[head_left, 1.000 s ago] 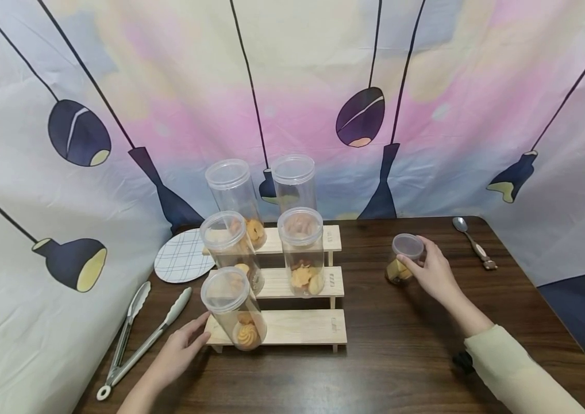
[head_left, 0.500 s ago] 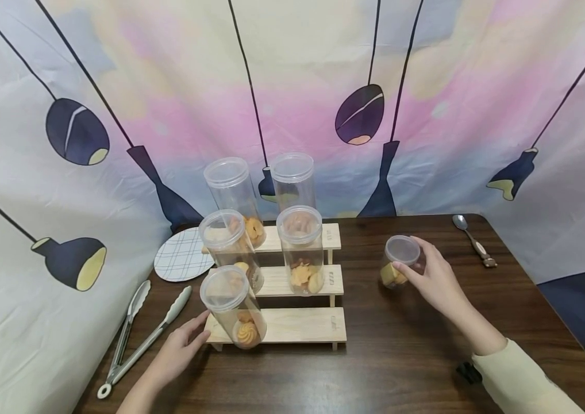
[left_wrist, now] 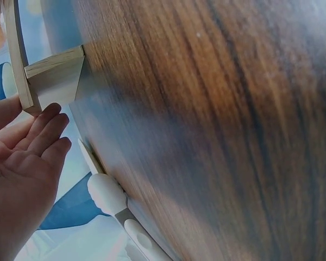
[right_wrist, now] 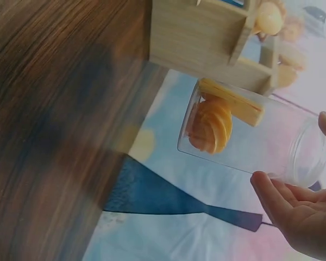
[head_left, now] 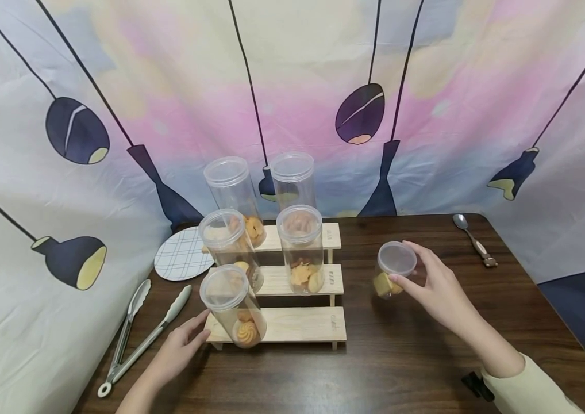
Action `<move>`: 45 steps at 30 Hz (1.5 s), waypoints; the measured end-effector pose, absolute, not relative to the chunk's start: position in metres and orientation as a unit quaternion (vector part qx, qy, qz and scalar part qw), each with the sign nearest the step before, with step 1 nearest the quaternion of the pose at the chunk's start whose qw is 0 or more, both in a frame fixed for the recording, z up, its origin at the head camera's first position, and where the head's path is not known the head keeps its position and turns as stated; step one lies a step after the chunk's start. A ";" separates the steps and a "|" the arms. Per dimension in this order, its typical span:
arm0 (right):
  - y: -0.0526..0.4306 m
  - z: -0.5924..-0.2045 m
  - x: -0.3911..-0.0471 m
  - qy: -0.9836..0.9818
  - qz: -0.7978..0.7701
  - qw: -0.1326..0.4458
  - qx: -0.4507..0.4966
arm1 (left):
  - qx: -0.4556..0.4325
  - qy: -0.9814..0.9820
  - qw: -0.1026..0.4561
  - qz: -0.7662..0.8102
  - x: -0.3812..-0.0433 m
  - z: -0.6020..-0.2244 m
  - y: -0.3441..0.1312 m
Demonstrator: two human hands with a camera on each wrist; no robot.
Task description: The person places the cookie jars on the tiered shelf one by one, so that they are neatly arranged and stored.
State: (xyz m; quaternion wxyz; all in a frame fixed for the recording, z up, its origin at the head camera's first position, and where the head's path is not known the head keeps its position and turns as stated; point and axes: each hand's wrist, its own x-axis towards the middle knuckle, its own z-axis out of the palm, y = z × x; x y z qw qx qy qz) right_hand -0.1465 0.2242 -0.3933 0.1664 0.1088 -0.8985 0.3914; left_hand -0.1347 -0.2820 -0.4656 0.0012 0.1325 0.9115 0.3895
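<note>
My right hand [head_left: 439, 290] holds a clear plastic jar [head_left: 395, 264] near its lid, thumb on one side and fingers on the other. In the right wrist view the jar [right_wrist: 244, 136] hangs above the table, with a swirled cookie [right_wrist: 212, 126] and a yellow stick-shaped piece [right_wrist: 244, 111] inside. My left hand [head_left: 176, 348] pinches the left end of the lowest step of a three-step wooden stand [head_left: 303, 325]. The left wrist view shows the thumb on one side of that board [left_wrist: 23, 89] and fingertips by its edge. A tall cookie jar [head_left: 235, 310] stands just beside this hand.
Several other tall lidded jars stand on the middle step [head_left: 272, 282] and top step [head_left: 272, 238]. Tongs [head_left: 137, 345] lie spread at the left, near a checked round plate [head_left: 184, 254]. A spoon [head_left: 474, 240] lies at the table's [head_left: 375, 368] back right. A printed cloth [head_left: 292, 86] hangs behind.
My right hand has lifted the small jar off the table and brought it left and nearer the stand. The left hand has stayed at the stand's end.
</note>
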 end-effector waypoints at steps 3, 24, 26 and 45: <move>0.220 -0.390 -0.141 -0.898 0.387 0.169 0.122 | 0.133 0.913 0.000 0.386 -0.135 -0.466 -0.282; 0.183 -0.382 -0.110 -0.892 0.391 0.137 0.178 | 0.133 0.914 -0.001 0.384 -0.136 -0.466 -0.283; 0.180 -0.382 -0.108 -0.890 0.396 0.133 0.184 | 0.133 0.913 -0.001 0.385 -0.136 -0.466 -0.282; 0.142 -0.388 -0.109 -0.857 0.435 0.133 0.242 | 0.126 0.916 0.002 0.382 -0.134 -0.465 -0.282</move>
